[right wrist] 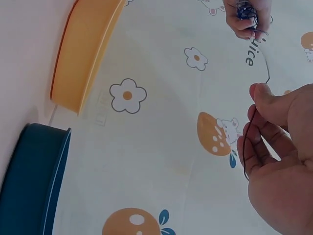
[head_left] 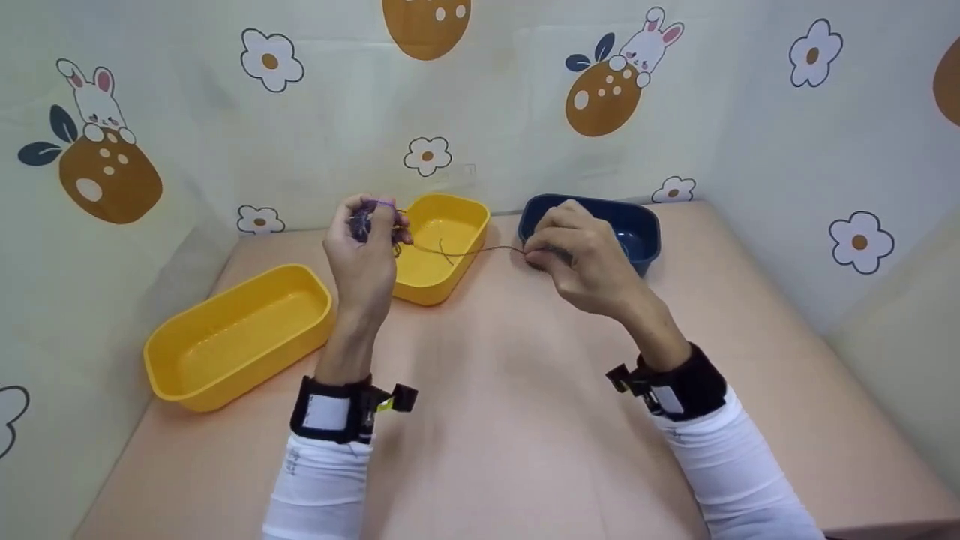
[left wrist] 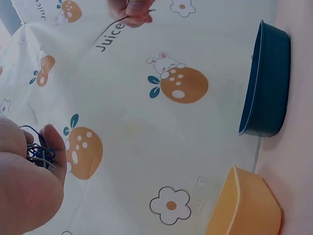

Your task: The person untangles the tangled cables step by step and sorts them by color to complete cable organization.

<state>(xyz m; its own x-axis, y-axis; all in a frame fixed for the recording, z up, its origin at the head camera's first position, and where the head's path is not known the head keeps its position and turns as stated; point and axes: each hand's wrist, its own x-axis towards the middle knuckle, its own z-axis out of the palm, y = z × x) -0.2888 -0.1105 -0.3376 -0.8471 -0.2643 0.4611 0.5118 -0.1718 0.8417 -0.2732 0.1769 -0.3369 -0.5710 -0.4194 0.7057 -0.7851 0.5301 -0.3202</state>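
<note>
My left hand (head_left: pixel 358 266) is raised near the back of the table, its fingers curled around a tangle of thin strands (head_left: pixel 361 225), dark blue, purple and grey. In the left wrist view the tangle (left wrist: pixel 41 155) shows between thumb and fingers. One dark thin strand (head_left: pixel 495 248) runs from it across to my right hand (head_left: pixel 592 262), which pinches it between thumb and index finger. The right wrist view shows the strand's tail (right wrist: pixel 245 147) hanging along the other fingers of that hand. Both hands are held above the table.
A yellow bin (head_left: pixel 427 294) stands behind and right of my left hand, with a few short dark strands (head_left: pixel 446 253) in it. A second yellow bin (head_left: pixel 240 367) sits at the left. The dark blue bin (head_left: pixel 649 232) is behind my right hand. A printed curtain (head_left: pixel 495 97) surrounds the table.
</note>
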